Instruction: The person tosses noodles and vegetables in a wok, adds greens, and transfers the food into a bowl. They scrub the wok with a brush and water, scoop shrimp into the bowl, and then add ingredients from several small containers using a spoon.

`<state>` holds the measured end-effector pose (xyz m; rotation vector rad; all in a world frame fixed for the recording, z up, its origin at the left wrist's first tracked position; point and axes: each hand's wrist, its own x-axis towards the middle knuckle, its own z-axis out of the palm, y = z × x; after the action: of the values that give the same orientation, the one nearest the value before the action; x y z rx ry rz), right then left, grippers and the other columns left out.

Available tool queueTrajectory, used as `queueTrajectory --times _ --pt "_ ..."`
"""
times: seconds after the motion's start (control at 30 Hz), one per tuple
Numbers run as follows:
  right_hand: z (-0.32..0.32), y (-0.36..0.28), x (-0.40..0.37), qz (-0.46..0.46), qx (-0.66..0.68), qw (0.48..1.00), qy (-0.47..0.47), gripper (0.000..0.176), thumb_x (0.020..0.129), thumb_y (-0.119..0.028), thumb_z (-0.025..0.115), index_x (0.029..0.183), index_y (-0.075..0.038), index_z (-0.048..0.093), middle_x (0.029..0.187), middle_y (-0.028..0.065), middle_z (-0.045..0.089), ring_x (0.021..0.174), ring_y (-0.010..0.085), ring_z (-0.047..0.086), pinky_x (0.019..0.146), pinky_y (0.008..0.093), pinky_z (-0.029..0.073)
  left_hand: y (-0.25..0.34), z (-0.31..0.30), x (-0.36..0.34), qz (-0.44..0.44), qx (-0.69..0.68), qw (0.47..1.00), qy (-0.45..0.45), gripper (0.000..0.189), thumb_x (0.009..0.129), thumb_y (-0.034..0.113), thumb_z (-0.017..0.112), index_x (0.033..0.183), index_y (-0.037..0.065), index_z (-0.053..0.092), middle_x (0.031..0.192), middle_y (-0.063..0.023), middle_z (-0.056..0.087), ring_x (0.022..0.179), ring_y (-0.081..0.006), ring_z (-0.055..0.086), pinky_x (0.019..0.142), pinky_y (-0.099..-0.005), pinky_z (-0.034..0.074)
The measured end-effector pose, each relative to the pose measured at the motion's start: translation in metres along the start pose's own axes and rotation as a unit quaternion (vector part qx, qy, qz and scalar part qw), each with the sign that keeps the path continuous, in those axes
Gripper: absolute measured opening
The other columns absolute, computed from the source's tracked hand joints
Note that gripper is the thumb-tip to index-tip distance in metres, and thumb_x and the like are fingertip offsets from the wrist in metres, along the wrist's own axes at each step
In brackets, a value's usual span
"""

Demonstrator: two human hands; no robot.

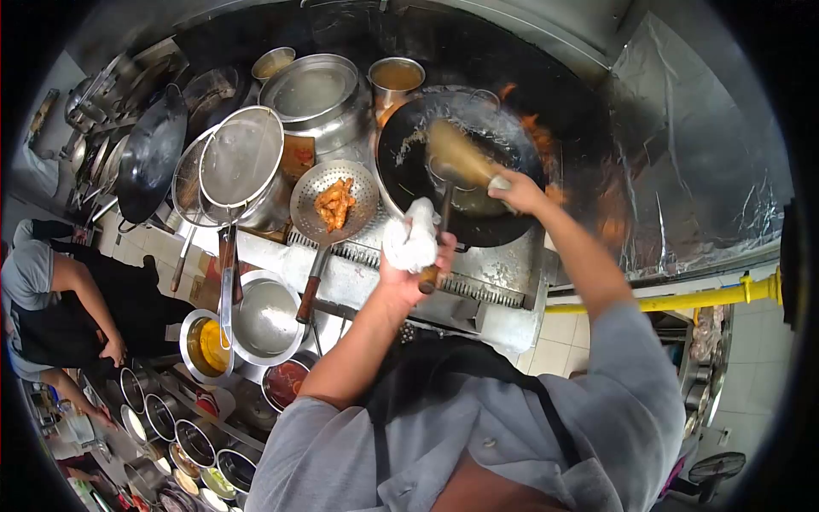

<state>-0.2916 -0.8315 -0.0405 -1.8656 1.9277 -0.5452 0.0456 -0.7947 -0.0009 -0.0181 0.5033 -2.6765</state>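
Note:
My left hand (414,269) is closed around the wooden-ended handle of a ladle (447,205), with a bunched white cloth (411,237) in the same grip. The ladle's head reaches into a large black wok (503,226) on the burner. My right hand (519,191) is closed on the end of a tan wok brush (459,154), blurred by motion, its wide end over the wok's inside. Liquid and pale foam show in the wok. Left of it, a perforated strainer (362,209) with a wooden handle bears orange-brown fried pieces (334,205).
Flames (539,132) rise behind the wok's right side. A big metal pot (309,90) and a pot of brown liquid (397,75) stand behind. Left are a mesh strainer (242,158), a steel bowl (269,317) and a co-worker (90,290). A yellow pipe (657,301) runs at right.

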Motion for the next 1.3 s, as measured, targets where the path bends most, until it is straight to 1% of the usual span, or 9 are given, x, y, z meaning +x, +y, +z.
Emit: queueTrajectory --times 0.1,0.23,0.4,0.53,0.77,0.9,1.07,1.23,1.3 --pt "-0.057 -0.066 0.024 0.147 -0.317 0.932 -0.098 0.057 0.075 -0.032 0.066 0.128 -0.016 0.053 0.122 0.0126 0.060 0.111 0.0331 0.057 0.093 0.0419 0.046 0.022 0.002 0.001 0.109 0.411 0.878 0.220 0.033 0.081 0.036 0.061 0.094 0.007 0.064 0.085 -0.0109 0.064 0.068 -0.0242 0.062 0.056 -0.0333 0.050" --pt "-0.127 -0.072 -0.027 0.084 -0.149 0.985 -0.036 0.058 0.073 -0.023 0.071 0.127 -0.011 0.055 0.121 0.0133 0.061 0.109 0.0272 0.059 0.094 0.0379 0.046 0.045 -0.022 -0.031 0.135 0.919 0.241 0.282 0.041 0.068 0.030 0.067 0.098 0.001 0.065 0.094 -0.0207 0.063 0.086 -0.0368 0.063 0.079 -0.0424 0.050" --pt "-0.070 -0.115 -0.016 0.136 0.008 0.943 -0.305 0.043 0.069 -0.017 0.070 0.111 -0.005 0.067 0.111 0.0145 0.066 0.107 0.0237 0.059 0.093 0.0329 0.046 0.059 -0.030 -0.083 0.357 0.878 0.187 0.258 0.035 0.070 0.028 0.066 0.098 0.008 0.067 0.100 -0.0203 0.060 0.097 -0.0375 0.056 0.087 -0.0428 0.046" --pt "0.024 -0.091 0.107 0.304 0.294 0.906 -0.021 0.033 0.076 -0.016 0.066 0.109 -0.015 0.065 0.072 0.0076 0.060 0.047 0.0190 0.052 0.037 0.0385 0.046 0.057 -0.042 -0.084 0.344 0.836 0.236 0.356 0.032 0.071 0.027 0.065 0.095 0.006 0.067 0.098 -0.0212 0.061 0.096 -0.0382 0.056 0.088 -0.0436 0.045" --pt "-0.022 -0.124 0.025 0.176 0.087 0.958 -0.211 0.053 0.069 -0.015 0.071 0.122 -0.013 0.061 0.097 0.0126 0.063 0.071 0.0243 0.063 0.040 0.0374 0.052 0.084 -0.107 -0.090 0.323 0.788 0.278 0.444 0.039 0.069 0.031 0.066 0.094 0.001 0.066 0.102 -0.0233 0.059 0.097 -0.0395 0.055 0.088 -0.0437 0.045" --pt "0.053 -0.083 0.093 0.255 0.265 0.928 0.058 0.062 0.073 -0.021 0.071 0.132 -0.019 0.052 0.086 0.0120 0.063 0.053 0.0225 0.058 0.037 0.0337 0.048 0.098 -0.131 -0.084 0.276 0.809 0.215 0.472 0.046 0.068 0.032 0.067 0.098 -0.002 0.064 0.110 -0.0242 0.056 0.099 -0.0399 0.055 0.090 -0.0426 0.044" --pt "-0.006 -0.123 0.015 0.108 -0.001 0.981 -0.160 0.060 0.073 -0.015 0.068 0.131 -0.014 0.053 0.087 0.0138 0.067 0.058 0.0225 0.064 0.037 0.0322 0.050 0.066 -0.095 -0.090 0.458 0.788 0.172 0.373 0.051 0.063 0.021 0.072 0.105 -0.005 0.061 0.126 -0.0222 0.047 0.118 -0.0350 0.046 0.101 -0.0400 0.037" --pt "0.034 -0.068 0.098 0.203 0.116 0.971 0.043 0.058 0.071 -0.017 0.069 0.127 -0.017 0.057 0.060 0.0116 0.060 0.036 0.0240 0.054 0.038 0.0339 0.050 0.013 -0.047 -0.016 0.341 0.563 0.644 0.390 0.023 0.074 0.013 0.061 0.093 0.000 0.062 0.083 -0.0070 0.063 0.073 -0.0184 0.060 0.066 -0.0317 0.048" --pt "0.007 -0.110 0.050 0.191 -0.019 0.970 -0.151 0.054 0.075 -0.021 0.064 0.128 -0.019 0.055 0.092 0.0183 0.067 0.067 0.0277 0.068 0.046 0.0394 0.056 0.011 -0.059 0.018 0.263 0.445 0.762 0.390 0.031 0.079 0.020 0.055 0.102 0.000 0.058 0.087 -0.0082 0.062 0.074 -0.0211 0.061 0.068 -0.0332 0.049"
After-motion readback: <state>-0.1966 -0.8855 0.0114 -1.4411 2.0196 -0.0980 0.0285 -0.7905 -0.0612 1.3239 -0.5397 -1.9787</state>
